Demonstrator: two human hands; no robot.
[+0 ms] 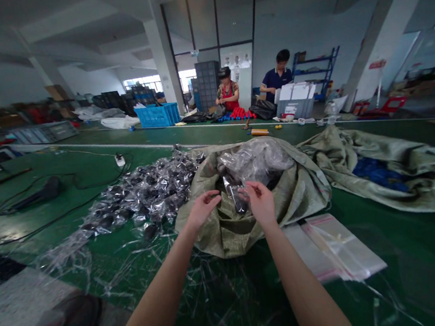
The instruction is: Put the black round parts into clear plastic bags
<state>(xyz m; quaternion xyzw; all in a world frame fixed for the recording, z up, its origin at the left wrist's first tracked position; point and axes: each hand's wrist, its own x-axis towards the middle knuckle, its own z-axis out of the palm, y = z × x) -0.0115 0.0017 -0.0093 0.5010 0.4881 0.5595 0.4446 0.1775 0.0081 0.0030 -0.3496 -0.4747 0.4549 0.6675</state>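
Observation:
Both my arms reach forward over an open olive woven sack (287,196) lying on the green floor. My right hand (260,200) pinches a small dark part wrapped in a clear plastic bag (234,193), held upright at the sack's mouth. My left hand (203,207) is just left of it, fingers curled toward the bag's upper end, touching or nearly touching it. Inside the sack lies a heap of clear plastic wrapping (255,160). A pile of several bagged dark parts (148,191) spreads on the floor to the left of the sack.
A stack of flat clear bags (335,249) lies to the right of my arm. A second olive sack (380,167) with blue items lies further right. Black cables (44,195) cross the floor at left. Two people sit working at the back beside a blue crate (158,116).

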